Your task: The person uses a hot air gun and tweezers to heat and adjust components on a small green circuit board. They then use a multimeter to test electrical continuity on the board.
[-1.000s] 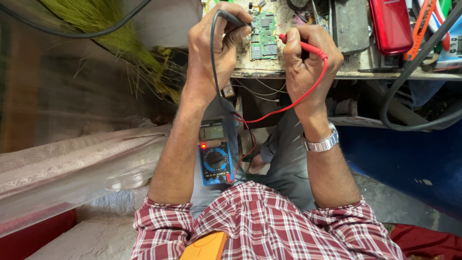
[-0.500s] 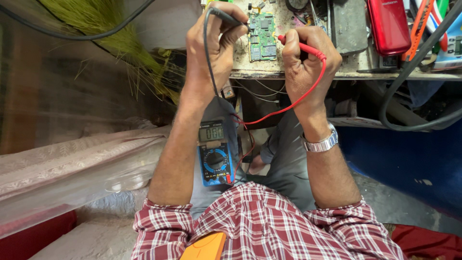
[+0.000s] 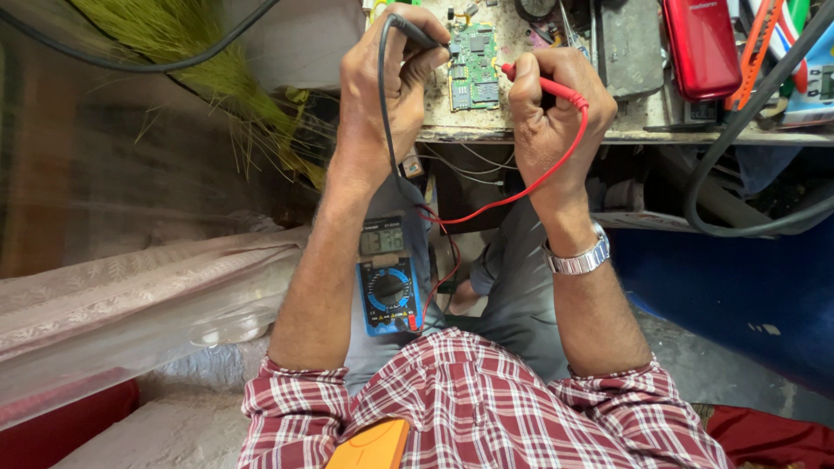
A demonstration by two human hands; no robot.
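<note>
On the bench edge, left hand (image 3: 382, 82) pinches black probe (image 3: 417, 33) and right hand (image 3: 556, 108) pinches red probe (image 3: 543, 84), both tips on green board (image 3: 473, 65). Probing step; meter (image 3: 388, 278) sits on lap. Next move likely needs steady tips while checking the display.

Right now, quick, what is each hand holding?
Left hand: closed on the black probe, tip at the green circuit board.
Right hand: closed on the red probe, tip at the same board.
</note>
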